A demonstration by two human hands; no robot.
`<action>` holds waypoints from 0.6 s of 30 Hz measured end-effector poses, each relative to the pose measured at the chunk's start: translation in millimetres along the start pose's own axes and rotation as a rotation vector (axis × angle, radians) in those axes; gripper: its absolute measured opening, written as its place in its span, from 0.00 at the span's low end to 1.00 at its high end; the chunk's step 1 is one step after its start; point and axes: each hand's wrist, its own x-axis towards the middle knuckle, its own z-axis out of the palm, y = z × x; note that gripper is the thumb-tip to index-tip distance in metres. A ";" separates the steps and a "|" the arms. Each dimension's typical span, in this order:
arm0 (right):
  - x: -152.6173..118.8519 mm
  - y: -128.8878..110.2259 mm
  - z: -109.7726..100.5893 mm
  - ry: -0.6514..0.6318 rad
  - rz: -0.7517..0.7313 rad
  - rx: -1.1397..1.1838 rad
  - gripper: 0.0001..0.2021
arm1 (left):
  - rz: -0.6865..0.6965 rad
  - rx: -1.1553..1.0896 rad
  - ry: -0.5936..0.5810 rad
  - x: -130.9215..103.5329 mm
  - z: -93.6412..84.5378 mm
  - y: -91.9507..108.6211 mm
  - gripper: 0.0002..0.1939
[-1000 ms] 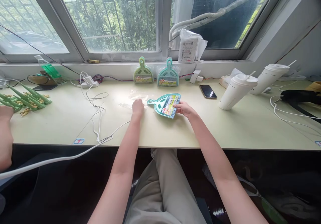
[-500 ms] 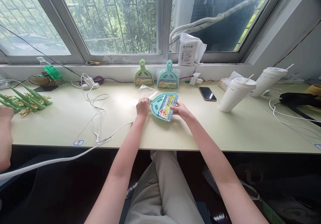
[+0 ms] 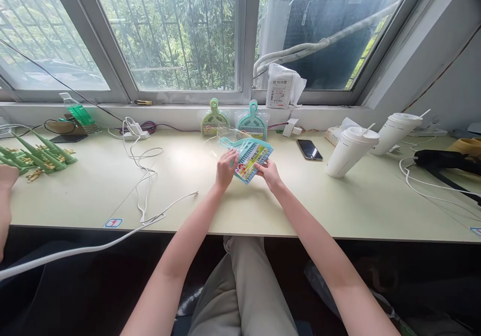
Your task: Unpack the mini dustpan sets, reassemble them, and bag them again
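A small teal dustpan and brush set (image 3: 252,159) with a printed label is held above the table, tilted, its handle toward the upper left. Clear plastic wrap (image 3: 221,134) sticks out around the handle. My left hand (image 3: 226,169) grips the set's left edge. On the lower right edge, my right hand (image 3: 269,173) pinches it, thumb on the label. Behind it, a green dustpan set (image 3: 214,120) and another teal dustpan set (image 3: 252,120) stand upright against the wall below the window, both in clear wrap.
A phone (image 3: 309,149) and two white cups (image 3: 351,153) with straws are on the right. White cables (image 3: 145,175) run across the table (image 3: 180,210) on the left, near green pointed items (image 3: 48,155). Another person's hand (image 3: 7,176) shows at the left edge.
My left hand has moved from the handle to the side of the dustpan set, which has turned so its handle points more upward. The head view has tilted slightly up.
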 end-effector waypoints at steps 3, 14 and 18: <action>-2.6 -1.0 2.8 -0.015 -0.035 0.033 0.15 | -0.080 0.007 0.139 -4.3 -3.5 15.3 0.19; -2.6 -2.6 3.4 -0.022 -0.081 0.124 0.17 | -0.508 -0.895 -0.050 13.9 -3.6 -8.0 0.27; -1.7 -2.1 1.7 0.044 -0.131 0.154 0.17 | -0.549 -1.103 -0.302 4.2 15.1 -2.5 0.28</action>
